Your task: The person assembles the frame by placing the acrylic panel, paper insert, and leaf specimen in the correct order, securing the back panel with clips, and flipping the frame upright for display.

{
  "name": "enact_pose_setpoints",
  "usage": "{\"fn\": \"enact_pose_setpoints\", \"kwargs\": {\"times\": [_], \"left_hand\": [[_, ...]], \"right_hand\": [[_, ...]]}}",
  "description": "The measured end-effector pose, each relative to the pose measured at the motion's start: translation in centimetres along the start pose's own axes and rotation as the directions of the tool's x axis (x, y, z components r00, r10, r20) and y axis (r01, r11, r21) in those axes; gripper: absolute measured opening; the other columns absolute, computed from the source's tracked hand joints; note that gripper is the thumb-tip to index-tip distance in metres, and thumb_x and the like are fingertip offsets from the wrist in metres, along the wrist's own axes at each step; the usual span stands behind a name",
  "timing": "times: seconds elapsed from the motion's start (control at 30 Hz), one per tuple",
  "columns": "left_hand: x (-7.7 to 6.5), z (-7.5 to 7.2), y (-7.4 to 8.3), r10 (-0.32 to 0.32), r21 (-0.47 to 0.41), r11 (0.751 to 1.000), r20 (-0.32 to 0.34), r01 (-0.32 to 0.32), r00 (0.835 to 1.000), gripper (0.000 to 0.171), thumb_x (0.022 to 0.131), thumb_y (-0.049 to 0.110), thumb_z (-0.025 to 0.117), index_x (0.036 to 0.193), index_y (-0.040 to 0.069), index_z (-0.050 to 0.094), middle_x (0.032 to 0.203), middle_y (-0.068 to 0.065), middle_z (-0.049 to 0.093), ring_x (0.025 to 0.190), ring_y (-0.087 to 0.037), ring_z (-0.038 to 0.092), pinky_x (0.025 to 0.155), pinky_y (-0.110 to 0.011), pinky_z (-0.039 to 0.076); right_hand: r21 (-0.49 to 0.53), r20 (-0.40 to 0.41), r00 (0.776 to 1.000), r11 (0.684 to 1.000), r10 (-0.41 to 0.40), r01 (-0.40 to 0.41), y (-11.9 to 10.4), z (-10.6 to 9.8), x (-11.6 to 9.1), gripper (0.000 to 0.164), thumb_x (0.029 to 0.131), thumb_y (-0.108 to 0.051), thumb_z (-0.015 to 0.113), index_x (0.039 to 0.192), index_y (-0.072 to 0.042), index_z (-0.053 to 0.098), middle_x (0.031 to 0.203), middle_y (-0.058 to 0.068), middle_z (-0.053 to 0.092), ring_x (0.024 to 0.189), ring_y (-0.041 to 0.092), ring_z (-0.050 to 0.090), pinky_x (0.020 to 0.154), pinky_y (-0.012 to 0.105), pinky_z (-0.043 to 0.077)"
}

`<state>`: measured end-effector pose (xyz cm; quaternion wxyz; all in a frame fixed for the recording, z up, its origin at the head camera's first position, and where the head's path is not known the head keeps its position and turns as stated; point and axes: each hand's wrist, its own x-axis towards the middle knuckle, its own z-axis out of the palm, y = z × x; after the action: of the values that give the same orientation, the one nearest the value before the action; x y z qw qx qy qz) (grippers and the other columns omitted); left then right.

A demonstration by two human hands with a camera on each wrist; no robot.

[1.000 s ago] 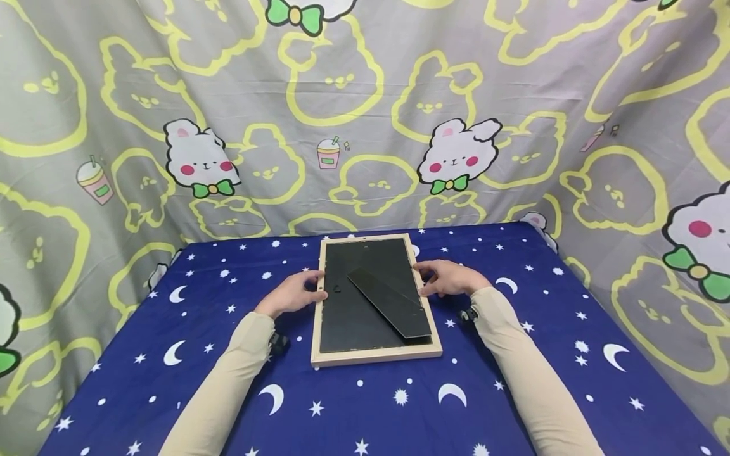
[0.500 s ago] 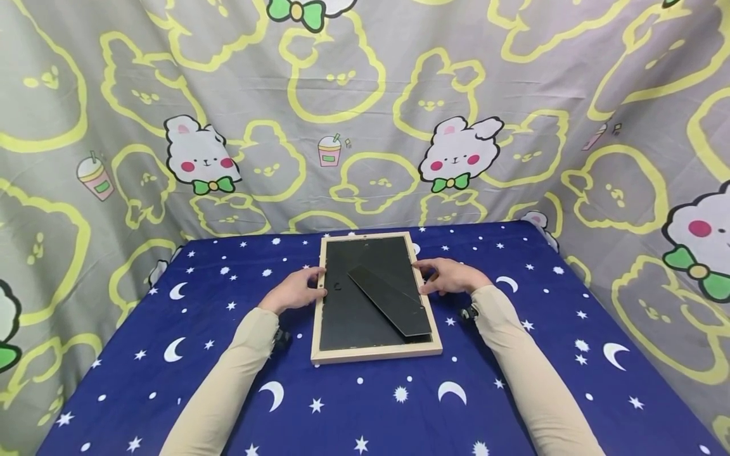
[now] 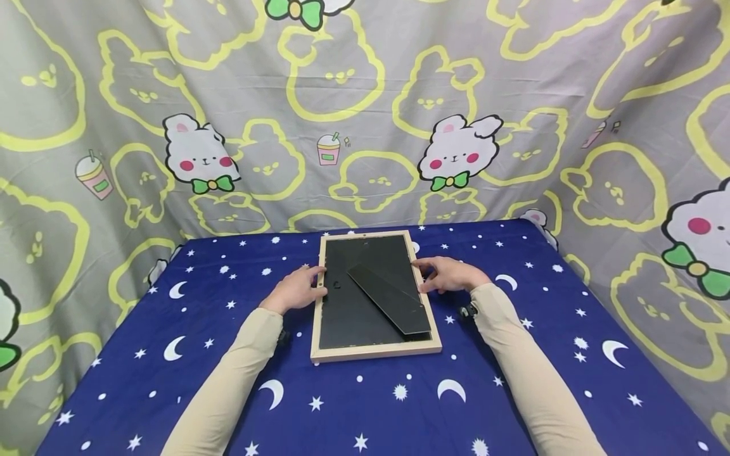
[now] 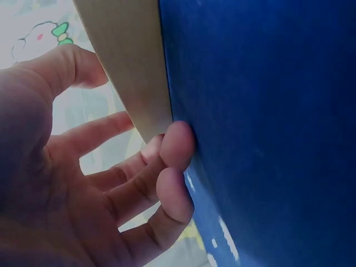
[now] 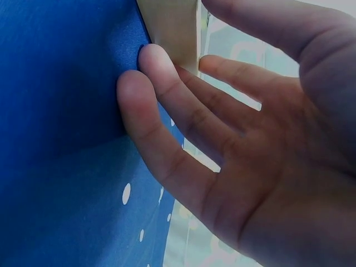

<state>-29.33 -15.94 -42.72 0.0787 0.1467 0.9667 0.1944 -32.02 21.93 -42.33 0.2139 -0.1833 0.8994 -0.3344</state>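
A picture frame [image 3: 376, 353] with a pale wood border lies back side up on the table. Its black backing [image 3: 353, 323] carries a slanted black stand leg [image 3: 390, 301] that reaches toward the lower right corner. My left hand [image 3: 293, 291] holds the frame's left edge, thumb at the border and fingertips low along the side. Across from it, my right hand [image 3: 450, 275] holds the right edge in the same manner. Both wrist views show the fingers spread, their tips right beside the wooden side and close to the cloth. The frame's front is hidden underneath.
A dark blue cloth [image 3: 228, 354] with white moons and stars covers the table. Behind it and along both sides hangs a grey curtain [image 3: 365, 82] with yellow cartoon outlines. A dark device [image 3: 467, 312] sits at my right wrist.
My left wrist has shifted slightly right, toward the frame, with its fingers still at the edge. The frame and my right hand stay nearly in place.
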Motion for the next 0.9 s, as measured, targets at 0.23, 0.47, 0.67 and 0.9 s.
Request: {"fn": "enact_pose_setpoints", "kwargs": {"times": [0.23,0.47,0.67,0.9], "left_hand": [[0.1,0.0,0.8,-0.062,0.131,0.990,0.003,0.062,0.998,0.061,0.096,0.035,0.064,0.152,0.016,0.050,0.149,-0.026,0.047,0.112,-0.046,0.062,0.090,-0.062,0.051],[0.0,0.3,0.8,-0.072,0.113,0.991,-0.002,0.071,0.997,0.061,0.096,0.035,0.063,0.152,0.016,0.049,0.153,-0.027,0.044,0.122,-0.050,0.059,0.095,-0.065,0.048],[0.1,0.6,0.1,-0.050,0.042,0.998,0.023,0.049,0.998,0.062,0.098,0.033,0.061,0.155,0.014,0.043,0.158,-0.029,0.037,0.141,-0.050,0.042,0.107,-0.067,0.040],[-0.1,-0.1,-0.5,0.082,-0.020,0.997,0.056,-0.081,0.995,0.061,0.102,0.024,0.058,0.157,0.006,0.038,0.150,-0.026,0.050,0.149,-0.047,0.030,0.117,-0.062,0.031]], "right_hand": [[-0.005,0.005,1.000,1.000,0.001,-0.001,-0.2,-0.1,-0.1,0.074,0.092,-0.016,0.078,0.156,-0.006,0.042,0.138,0.020,0.054,0.084,0.016,0.065,0.068,0.032,0.055],[0.025,-0.004,1.000,1.000,0.001,-0.001,-0.1,0.1,-0.2,0.072,0.092,-0.015,0.077,0.155,-0.005,0.042,0.139,0.021,0.053,0.092,0.018,0.066,0.070,0.032,0.055],[0.063,-0.010,1.000,0.998,0.004,-0.003,-0.2,0.5,-0.4,0.063,0.094,-0.012,0.074,0.148,-0.003,0.045,0.138,0.022,0.052,0.102,0.024,0.066,0.075,0.035,0.058],[0.077,0.011,0.999,0.996,-0.034,0.033,0.1,0.6,-0.5,0.042,0.095,-0.012,0.072,0.132,-0.004,0.054,0.121,0.016,0.057,0.095,0.022,0.063,0.073,0.037,0.058]]}}
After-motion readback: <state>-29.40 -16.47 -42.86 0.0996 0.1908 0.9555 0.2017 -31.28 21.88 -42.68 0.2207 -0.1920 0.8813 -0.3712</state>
